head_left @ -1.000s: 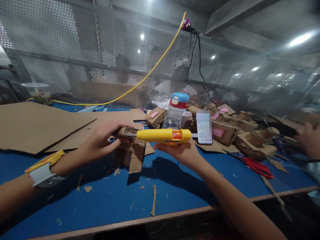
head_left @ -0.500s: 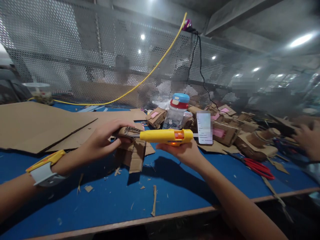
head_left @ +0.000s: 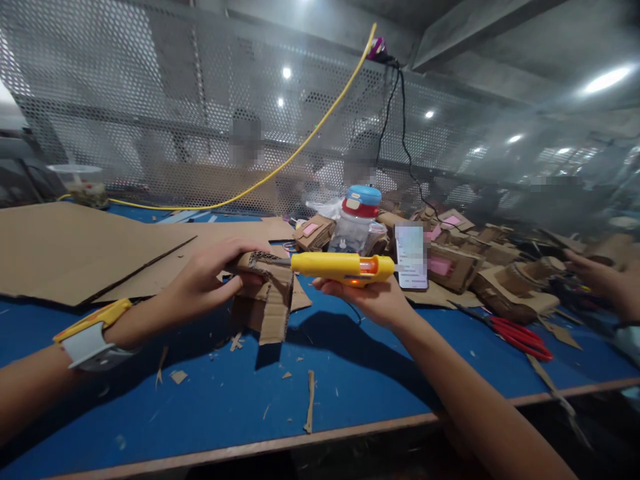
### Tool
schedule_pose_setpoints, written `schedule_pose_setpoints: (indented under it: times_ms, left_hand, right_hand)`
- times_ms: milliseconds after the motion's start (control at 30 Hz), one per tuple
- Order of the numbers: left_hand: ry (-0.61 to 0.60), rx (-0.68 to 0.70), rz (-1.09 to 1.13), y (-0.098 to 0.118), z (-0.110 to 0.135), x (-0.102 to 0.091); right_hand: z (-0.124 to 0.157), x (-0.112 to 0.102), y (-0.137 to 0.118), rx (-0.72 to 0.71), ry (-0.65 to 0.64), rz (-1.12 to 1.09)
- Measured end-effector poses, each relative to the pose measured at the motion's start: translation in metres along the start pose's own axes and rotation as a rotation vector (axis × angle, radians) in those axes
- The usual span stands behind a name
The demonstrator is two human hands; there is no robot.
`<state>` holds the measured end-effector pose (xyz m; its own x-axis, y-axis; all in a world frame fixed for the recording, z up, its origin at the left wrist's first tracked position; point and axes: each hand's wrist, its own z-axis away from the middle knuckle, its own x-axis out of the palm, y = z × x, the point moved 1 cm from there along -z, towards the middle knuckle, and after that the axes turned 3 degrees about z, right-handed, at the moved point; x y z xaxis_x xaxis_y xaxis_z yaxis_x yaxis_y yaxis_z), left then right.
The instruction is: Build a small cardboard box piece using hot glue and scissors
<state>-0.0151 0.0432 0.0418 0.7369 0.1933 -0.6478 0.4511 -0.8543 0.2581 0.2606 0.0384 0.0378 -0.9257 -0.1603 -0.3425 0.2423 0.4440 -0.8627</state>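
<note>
My left hand (head_left: 207, 283) grips a folded cardboard piece (head_left: 267, 300) and holds it up above the blue table (head_left: 210, 393). My right hand (head_left: 373, 300) is wrapped round a yellow glue gun (head_left: 343, 265), held level. Its metal nozzle points left and touches the top edge of the cardboard piece. A yellow and white watch (head_left: 93, 337) sits on my left wrist.
Large cardboard sheets (head_left: 75, 247) lie at the left. A blue-capped bottle (head_left: 356, 220), a propped phone (head_left: 412, 257), several small cardboard pieces (head_left: 450, 263) and red scissors (head_left: 520, 333) lie to the right. Another person's hand (head_left: 600, 280) reaches in at the far right. A perforated metal screen (head_left: 200, 120) stands behind.
The glue gun and my right hand have shifted a little to the right and upward. The other person's hand at the far right has moved lower and further right.
</note>
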Motion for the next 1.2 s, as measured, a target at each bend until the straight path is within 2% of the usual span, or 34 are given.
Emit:
schedule_pose_setpoints:
  times_ms: [400,800,1033,1200]
  left_hand:
    - [0.004,-0.007,0.010,0.003,-0.002,-0.001]
    - [0.011,0.012,0.012,-0.001,-0.001,0.000]
    - [0.008,0.016,0.004,0.001,-0.003,-0.001]
    - [-0.005,-0.011,0.005,0.000,-0.002,-0.001]
  right_hand:
    - [0.001,0.011,-0.004,-0.030,0.072,0.093]
    - [0.000,0.009,-0.003,-0.042,0.068,0.049]
    - [0.000,0.005,-0.002,-0.071,0.076,0.125]
    - [-0.001,0.003,0.001,-0.144,0.083,0.142]
